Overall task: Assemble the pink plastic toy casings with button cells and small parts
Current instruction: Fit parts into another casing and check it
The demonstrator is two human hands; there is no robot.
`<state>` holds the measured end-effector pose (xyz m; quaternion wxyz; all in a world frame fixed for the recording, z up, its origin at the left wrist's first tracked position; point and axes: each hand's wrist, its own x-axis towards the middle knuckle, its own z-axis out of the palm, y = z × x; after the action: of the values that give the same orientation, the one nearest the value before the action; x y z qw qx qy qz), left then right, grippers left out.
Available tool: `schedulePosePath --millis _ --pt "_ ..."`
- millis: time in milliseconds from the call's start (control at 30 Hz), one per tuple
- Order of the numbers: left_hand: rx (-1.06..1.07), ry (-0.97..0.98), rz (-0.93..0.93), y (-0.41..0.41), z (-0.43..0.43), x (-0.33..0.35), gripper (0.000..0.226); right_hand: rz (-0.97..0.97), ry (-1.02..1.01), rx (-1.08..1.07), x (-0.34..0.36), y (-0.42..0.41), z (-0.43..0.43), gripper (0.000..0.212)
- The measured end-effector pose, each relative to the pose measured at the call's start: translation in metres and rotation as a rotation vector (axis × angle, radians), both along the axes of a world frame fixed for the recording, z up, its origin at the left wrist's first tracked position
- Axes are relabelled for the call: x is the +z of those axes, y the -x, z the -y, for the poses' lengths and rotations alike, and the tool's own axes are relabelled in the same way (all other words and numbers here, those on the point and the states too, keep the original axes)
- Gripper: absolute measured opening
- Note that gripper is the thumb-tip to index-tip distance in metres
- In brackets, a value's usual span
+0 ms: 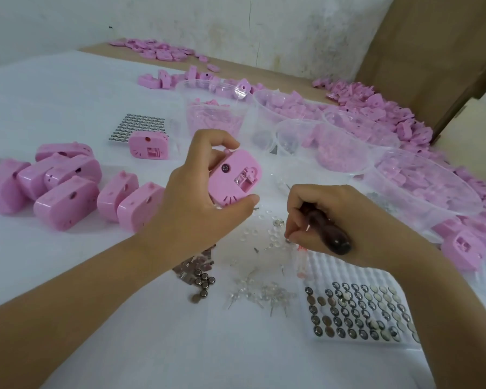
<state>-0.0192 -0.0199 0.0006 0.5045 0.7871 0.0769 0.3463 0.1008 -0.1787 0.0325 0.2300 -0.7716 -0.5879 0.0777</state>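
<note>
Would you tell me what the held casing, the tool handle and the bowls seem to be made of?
Casing: pink moulded plastic, glossy, with soft highlights. Handle: dark and polished, perhaps wood or plastic; its butt shines. Bowls: thin clear plastic; pink parts show through the walls.

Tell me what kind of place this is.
Probably a small hand-assembly workshop, not an automated line. Loose pink casings are heaped along the table, button cells sit in a tray, and clear tubs hold pink parts. The left hand holds one casing, the right hand a dark-handled tool.
</note>
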Motion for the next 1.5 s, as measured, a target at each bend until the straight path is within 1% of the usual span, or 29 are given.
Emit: schedulePosePath --millis 167,300,400,500,567,633,667,767,867,1000,1133,1200,1267,1333,1400,1433,1500 --pt "-0.14 0.068 -0.088 -0.001 0.0 -0.003 0.055 -0.064 0.174 0.054 0.009 -0.003 0.014 0.034" --pt "-0.231 0.052 -0.153 -0.001 0.002 -0.005 0.052 -0.078 0.22 0.04 0.017 -0.002 0.023 0.032" --pt "-0.25 0.053 -0.16 -0.001 0.002 -0.005 0.052 -0.036 0.278 0.017 0.016 -0.002 0.021 0.034" --pt "-0.216 0.09 -0.134 -0.002 -0.003 -0.002 0.051 0.025 0.304 0.001 0.01 0.0 0.017 0.036" --pt "-0.19 0.121 -0.12 -0.003 -0.007 0.0 0.05 0.055 0.261 -0.01 0.011 0.002 0.015 0.036" --pt "-0.198 0.159 -0.102 -0.003 -0.008 0.001 0.049 0.069 0.152 -0.022 0.013 0.006 0.01 0.035" --pt "-0.204 0.174 -0.09 -0.003 -0.009 0.001 0.048 0.046 0.074 -0.018 0.012 0.01 0.006 0.035" --pt "-0.176 0.168 -0.047 -0.004 -0.009 0.002 0.049 -0.114 -0.147 0.001 0.0 0.031 -0.01 0.038" --pt "-0.126 0.147 -0.031 -0.004 -0.01 0.003 0.047 -0.22 -0.234 0.03 -0.016 0.05 -0.021 0.043" --pt "-0.067 0.167 0.028 -0.004 -0.011 0.004 0.041 -0.26 -0.246 0.038 -0.024 0.057 -0.025 0.049" --pt "-0.041 0.183 0.097 -0.003 -0.011 0.005 0.04 -0.187 -0.168 0.073 -0.033 0.065 -0.029 0.052" --pt "-0.045 0.191 0.129 -0.003 -0.011 0.005 0.041 -0.154 -0.151 0.062 -0.034 0.067 -0.031 0.05" --pt "-0.052 0.196 0.146 -0.003 -0.011 0.005 0.041 -0.155 -0.142 0.072 -0.034 0.069 -0.031 0.04" --pt "-0.08 0.221 0.156 -0.003 -0.011 0.004 0.04 -0.129 -0.133 0.096 -0.034 0.07 -0.031 0.034" --pt "-0.145 0.275 0.176 -0.003 -0.011 0.004 0.039 -0.08 -0.133 0.106 -0.037 0.069 -0.031 0.04" --pt "-0.177 0.294 0.185 -0.002 -0.011 0.004 0.04 -0.077 -0.099 0.09 -0.037 0.067 -0.032 0.044" --pt "-0.207 0.304 0.193 -0.001 -0.011 0.005 0.044 -0.147 -0.046 0.065 -0.036 0.062 -0.031 0.047"
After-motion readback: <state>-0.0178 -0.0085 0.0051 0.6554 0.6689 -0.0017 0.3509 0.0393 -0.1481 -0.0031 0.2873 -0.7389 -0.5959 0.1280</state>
